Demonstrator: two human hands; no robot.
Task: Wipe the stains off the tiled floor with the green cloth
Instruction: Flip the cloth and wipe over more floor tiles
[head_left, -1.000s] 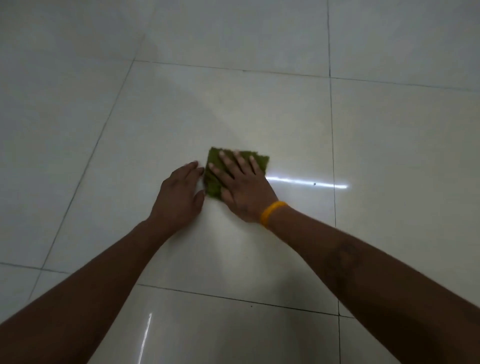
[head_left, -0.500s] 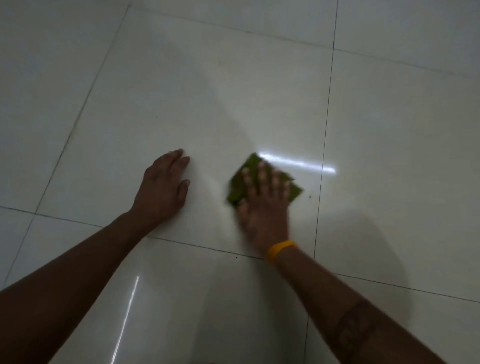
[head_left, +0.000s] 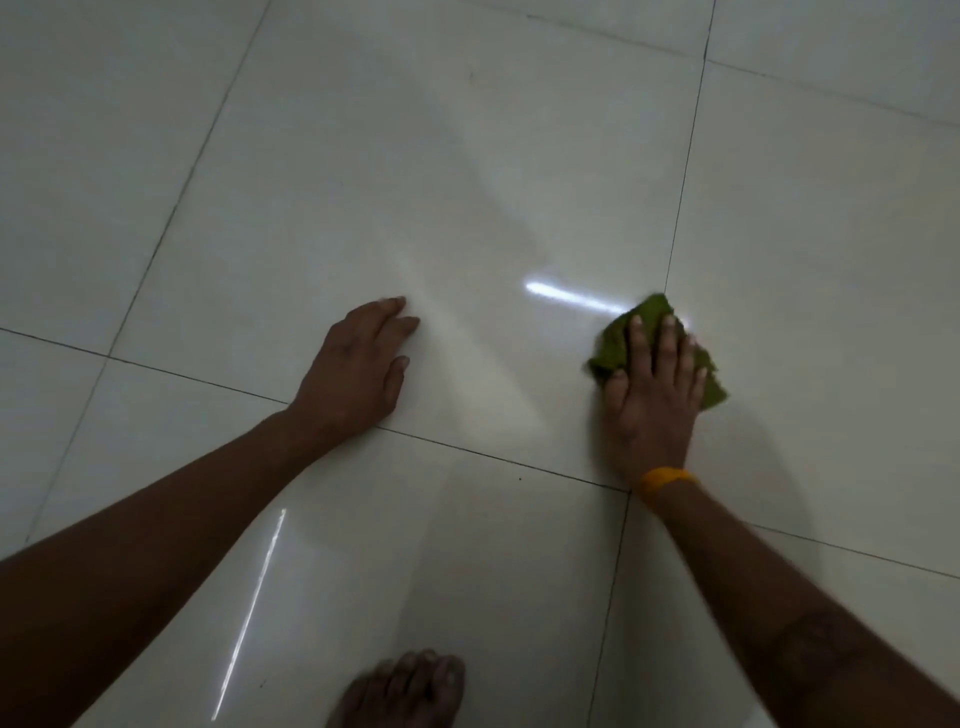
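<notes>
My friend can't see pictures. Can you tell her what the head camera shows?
A person's right hand presses a green cloth flat on a shiny pale tiled floor. Their left hand rests flat on the tiles, apart from the cloth. A bare foot shows at the bottom.

I see a tiled floor (head_left: 415, 182) of pale, glossy tile, smooth enough to mirror bright streaks of light, with thin dark grout lines between the slabs. At the right, the green cloth (head_left: 613, 348) looks soft, matt and crumpled, its nap slightly rough. Near it, a wristband (head_left: 662, 478) reads as smooth orange material, perhaps rubber or plastic; I cannot tell which.
</notes>
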